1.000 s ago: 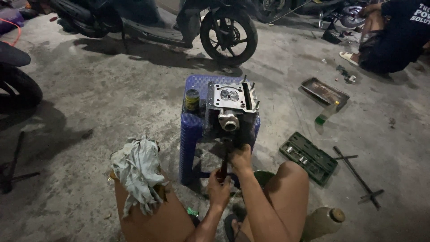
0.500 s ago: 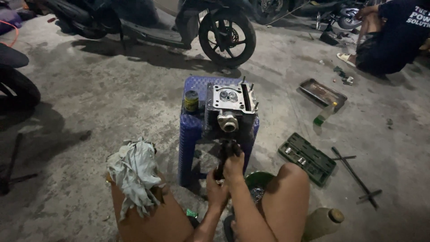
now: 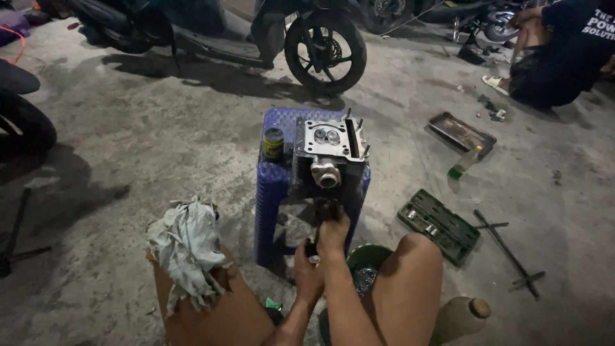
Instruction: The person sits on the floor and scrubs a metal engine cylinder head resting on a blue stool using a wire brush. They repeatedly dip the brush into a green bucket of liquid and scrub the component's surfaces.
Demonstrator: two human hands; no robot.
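Hands first, from the head view: the right hand point(image 3: 333, 232) is clamped on a dark tool point(image 3: 322, 209) pressed up to the cylinder head point(image 3: 330, 154) on the blue plastic stool point(image 3: 274, 186); the left hand point(image 3: 309, 269) grips the tool's lower end. Best, I judge, to hold the tool in line and steady the stool. A rag point(image 3: 187, 247) lies on the left knee, and a socket case point(image 3: 438, 225) sits on the floor nearby.

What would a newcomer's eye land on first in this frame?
A grey metal engine cylinder head sits on a blue plastic stool at centre, beside a small yellow-labelled tin. Just below it, the right hand and left hand grip a dark tool. A crumpled pale rag drapes the left knee.
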